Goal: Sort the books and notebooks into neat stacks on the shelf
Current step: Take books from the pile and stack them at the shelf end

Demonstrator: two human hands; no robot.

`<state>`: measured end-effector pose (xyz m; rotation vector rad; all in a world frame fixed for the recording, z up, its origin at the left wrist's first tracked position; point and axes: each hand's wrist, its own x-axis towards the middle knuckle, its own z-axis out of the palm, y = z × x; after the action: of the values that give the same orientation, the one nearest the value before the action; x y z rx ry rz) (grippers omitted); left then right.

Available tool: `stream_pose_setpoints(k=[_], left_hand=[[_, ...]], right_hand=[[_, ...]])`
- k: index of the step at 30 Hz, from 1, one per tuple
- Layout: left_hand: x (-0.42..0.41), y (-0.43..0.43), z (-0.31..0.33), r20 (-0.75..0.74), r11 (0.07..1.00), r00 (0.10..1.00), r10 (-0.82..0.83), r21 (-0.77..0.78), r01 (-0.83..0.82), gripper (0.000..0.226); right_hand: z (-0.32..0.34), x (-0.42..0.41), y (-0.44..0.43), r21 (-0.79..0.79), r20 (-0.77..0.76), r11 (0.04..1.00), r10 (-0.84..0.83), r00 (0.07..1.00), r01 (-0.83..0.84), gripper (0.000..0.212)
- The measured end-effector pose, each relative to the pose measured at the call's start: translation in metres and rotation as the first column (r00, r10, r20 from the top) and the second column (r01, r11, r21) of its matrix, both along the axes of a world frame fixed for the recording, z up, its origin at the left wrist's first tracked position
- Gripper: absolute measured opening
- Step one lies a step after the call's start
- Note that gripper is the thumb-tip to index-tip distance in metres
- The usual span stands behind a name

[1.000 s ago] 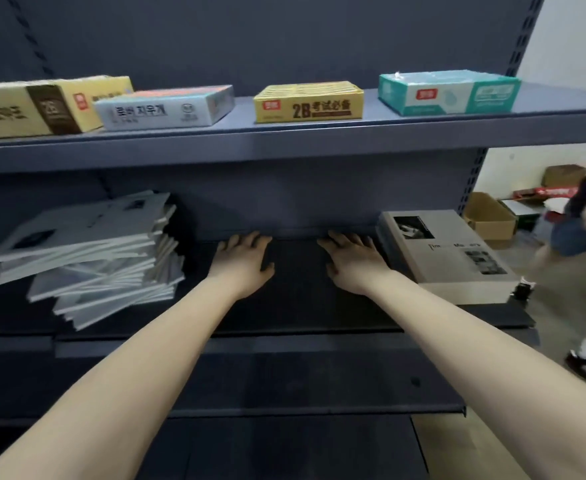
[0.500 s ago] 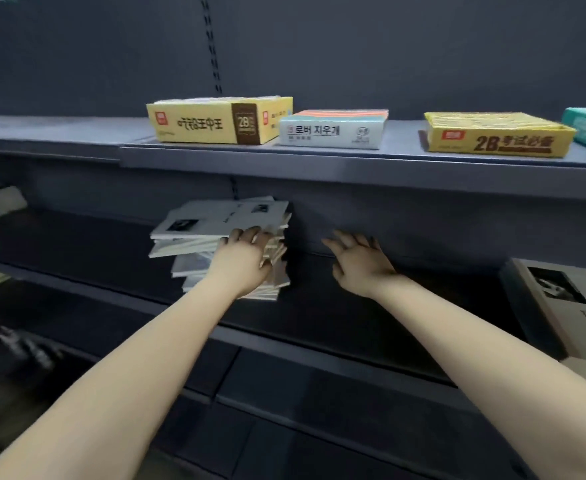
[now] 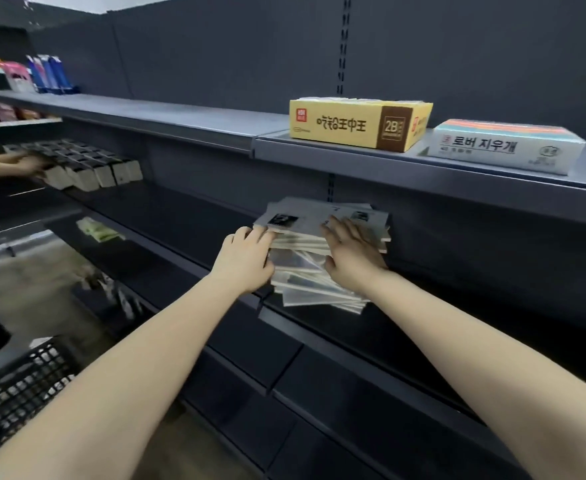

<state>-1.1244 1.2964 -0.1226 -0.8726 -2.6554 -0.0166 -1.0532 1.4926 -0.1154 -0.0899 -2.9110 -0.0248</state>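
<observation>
An untidy stack of thin grey-covered books point(image 3: 305, 271) sits just right of the frame's centre, on the dark middle shelf point(image 3: 187, 220), close under the front lip of the grey upper shelf point(image 3: 215, 123). The top cover carries a small black photograph near its left corner. The lower books are skewed and fan out toward the lower right, their pale page edges showing.

The left hand point(image 3: 246, 261) is against the left side of the stack, its fingers lightly bent at the corner of the top books and its thumb against the page edges below; whether it grips the books or only pushes them cannot be told. The right hand point(image 3: 352, 258) lies over the right part of the stack, its fingers spread and nearly straight across the top cover, its thumb pointing left along the front edges. It presses rather than clasps.

On the upper shelf, in the upper right of the frame, stand a yellow 2B pencil box point(image 3: 353, 124) and, just right of it, a white eraser box point(image 3: 502, 147). At the left edge another person's hands point(image 3: 21, 162) touch rows of small black-and-cream boxes point(image 3: 90, 166). A greenish packet point(image 3: 99, 231) lies further left on the middle shelf, and a black plastic crate point(image 3: 18, 386) fills the lower left corner
</observation>
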Motion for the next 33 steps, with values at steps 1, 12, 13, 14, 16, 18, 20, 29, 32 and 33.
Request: stream_pose_setpoints(k=[1,12,13,14,16,18,20,29,32,33], left_hand=[[-0.004,-0.007,-0.001,0.008,1.0,1.0,0.005,0.002,-0.005,0.057],[-0.044,-0.054,-0.019,0.124,0.996,0.992,0.023,0.08,-0.033,0.058],[-0.047,-0.055,-0.021,0.135,0.995,0.991,0.017,0.094,-0.03,0.058],[-0.049,-0.057,-0.023,0.146,0.994,0.989,0.008,0.111,-0.024,0.058],[-0.053,-0.057,-0.027,0.169,0.99,0.985,-0.012,0.143,-0.012,0.058],[-0.055,-0.057,-0.03,0.183,0.985,0.983,-0.033,0.17,0.001,0.058],[-0.056,-0.053,-0.031,0.184,0.981,0.981,-0.055,0.193,0.019,0.059],[-0.056,-0.026,-0.023,0.098,0.96,0.979,-0.179,0.235,0.152,0.07],[-0.053,-0.017,-0.023,0.073,0.956,0.972,-0.223,0.213,0.203,0.071],[-0.051,-0.014,-0.023,0.073,0.957,0.97,-0.23,0.199,0.212,0.071]], right_hand=[[0.001,-0.007,-0.007,0.006,-0.004,1.0,0.007,1.0,-0.007,0.061],[-0.01,-0.07,-0.046,-0.024,0.111,0.996,-0.084,0.99,0.087,0.06],[-0.013,-0.073,-0.047,-0.03,0.13,0.993,-0.106,0.986,0.111,0.06],[-0.016,-0.075,-0.047,-0.021,0.139,0.991,-0.127,0.982,0.131,0.06],[-0.02,-0.079,-0.046,0.017,0.116,0.988,-0.152,0.982,0.151,0.061],[-0.02,-0.082,-0.044,0.043,0.089,0.986,-0.162,0.983,0.158,0.062],[-0.018,-0.082,-0.043,0.066,0.096,0.981,-0.187,0.978,0.181,0.059],[-0.004,-0.043,-0.044,0.286,0.022,0.948,-0.153,0.988,0.14,0.057],[-0.003,-0.026,-0.032,0.221,-0.007,0.965,-0.142,0.99,0.14,0.059],[-0.003,-0.02,-0.026,0.18,-0.013,0.973,-0.141,0.99,0.141,0.059]])
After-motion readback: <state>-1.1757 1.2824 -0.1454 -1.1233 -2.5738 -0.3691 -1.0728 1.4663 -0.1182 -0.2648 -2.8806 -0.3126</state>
